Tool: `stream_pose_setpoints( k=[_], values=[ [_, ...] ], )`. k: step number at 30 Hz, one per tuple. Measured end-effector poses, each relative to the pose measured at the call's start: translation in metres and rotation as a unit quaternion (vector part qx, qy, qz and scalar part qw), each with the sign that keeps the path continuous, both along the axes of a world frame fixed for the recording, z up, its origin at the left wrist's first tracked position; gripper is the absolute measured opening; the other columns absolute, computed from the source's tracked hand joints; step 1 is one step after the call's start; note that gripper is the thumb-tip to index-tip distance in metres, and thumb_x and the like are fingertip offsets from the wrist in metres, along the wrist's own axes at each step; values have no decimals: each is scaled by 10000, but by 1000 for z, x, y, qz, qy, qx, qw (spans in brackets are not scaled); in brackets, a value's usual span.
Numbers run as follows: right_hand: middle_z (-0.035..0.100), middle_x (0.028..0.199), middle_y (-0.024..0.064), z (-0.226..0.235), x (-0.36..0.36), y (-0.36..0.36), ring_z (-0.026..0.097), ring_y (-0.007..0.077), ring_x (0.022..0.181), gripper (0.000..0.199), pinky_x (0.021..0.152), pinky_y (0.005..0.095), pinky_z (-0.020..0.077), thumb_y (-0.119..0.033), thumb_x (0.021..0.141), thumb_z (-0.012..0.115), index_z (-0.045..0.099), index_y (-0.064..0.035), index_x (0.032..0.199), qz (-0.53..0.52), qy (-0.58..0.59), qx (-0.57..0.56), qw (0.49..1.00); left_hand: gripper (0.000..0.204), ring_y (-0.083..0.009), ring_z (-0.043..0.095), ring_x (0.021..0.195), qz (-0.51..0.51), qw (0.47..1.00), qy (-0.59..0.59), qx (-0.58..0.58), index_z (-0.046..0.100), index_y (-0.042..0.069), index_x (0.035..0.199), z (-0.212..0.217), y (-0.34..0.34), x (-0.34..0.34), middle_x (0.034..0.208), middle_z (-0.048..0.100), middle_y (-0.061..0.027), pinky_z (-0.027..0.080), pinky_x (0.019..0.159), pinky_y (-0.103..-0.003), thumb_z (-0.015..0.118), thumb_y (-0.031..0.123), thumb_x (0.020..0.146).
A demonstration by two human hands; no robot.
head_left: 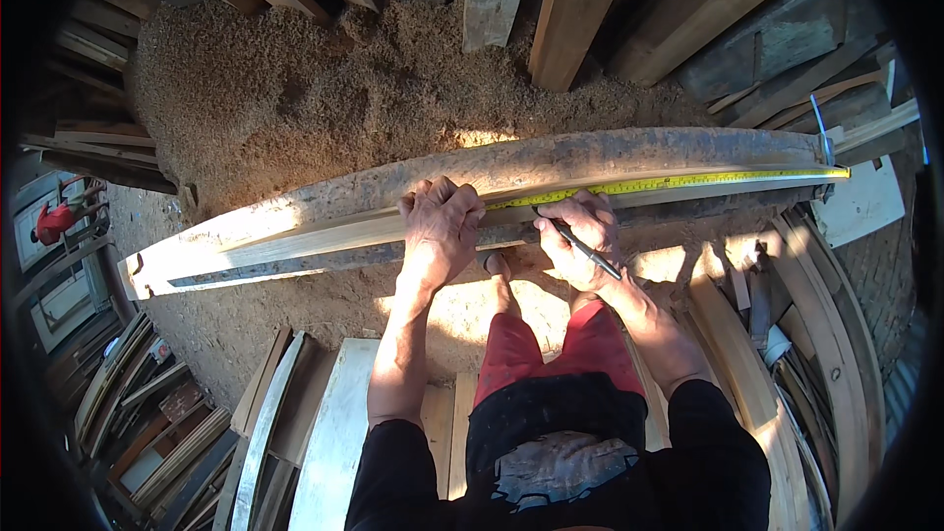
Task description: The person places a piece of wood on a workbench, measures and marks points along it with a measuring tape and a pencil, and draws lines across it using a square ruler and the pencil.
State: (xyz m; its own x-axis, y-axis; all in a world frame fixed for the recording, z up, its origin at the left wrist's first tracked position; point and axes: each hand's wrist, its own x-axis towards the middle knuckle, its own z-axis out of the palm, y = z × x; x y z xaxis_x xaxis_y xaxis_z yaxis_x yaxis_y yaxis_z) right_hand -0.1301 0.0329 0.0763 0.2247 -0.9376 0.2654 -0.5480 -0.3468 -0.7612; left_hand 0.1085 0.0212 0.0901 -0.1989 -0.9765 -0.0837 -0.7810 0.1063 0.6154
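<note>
A yellow tape measure [688,180] lies stretched along a pale wooden strip [324,233] that rests lengthwise on a long workbench [590,150]. Its far-right end reaches the bench's right end. My left hand [440,224] is closed on the tape's near end, knuckles up, pressed down against the strip; the tape's case is hidden in the fingers. Just to its right, my right hand [582,236] grips a black pen [587,249] and rests at the strip's near edge beside the tape. The pen slants back toward my wrist, its other end by the fingertips.
Heaped sawdust [275,88] lies beyond the bench. Upright planks [585,10] lean along the far side, and stacked boards [329,433] flank me on both sides. At the far left is another person in a red top [54,223]. A white panel [863,202] lies by the bench's right end.
</note>
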Motion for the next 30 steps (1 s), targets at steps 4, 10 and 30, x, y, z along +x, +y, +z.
stream_pose_setpoints(
  k=[4, 10, 30],
  values=[
    [708, 755, 35, -5, 0, 1, 654, 242, 724, 158, 744, 416, 470, -110, 808, 792, 713, -107, 945, -4, -3, -1, 1000, 100, -288, 537, 923, -1, 1000, 2, -3, 653, 169, 891, -1, 0, 0, 879, 574, -31, 338, 902, -473, 730, 116, 856],
    [712, 764, 37, -2, 0, -1, 654, 244, 725, 167, 737, 415, 472, -102, 802, 792, 705, -100, 944, 2, -6, -2, 1000, 109, -293, 539, 922, 0, 1000, 2, -4, 645, 170, 884, -1, 1, 0, 876, 579, -33, 343, 894, -480, 720, 98, 852],
    [733, 762, 99, 0, -2, -2, 675, 294, 719, 139, 757, 415, 502, -90, 810, 799, 721, -58, 921, 11, -25, 26, 999, 103, -295, 542, 950, 0, 1000, -1, 31, 660, 163, 900, 2, 0, 0, 893, 578, -38, 336, 926, -491, 716, 92, 850]
  ],
)
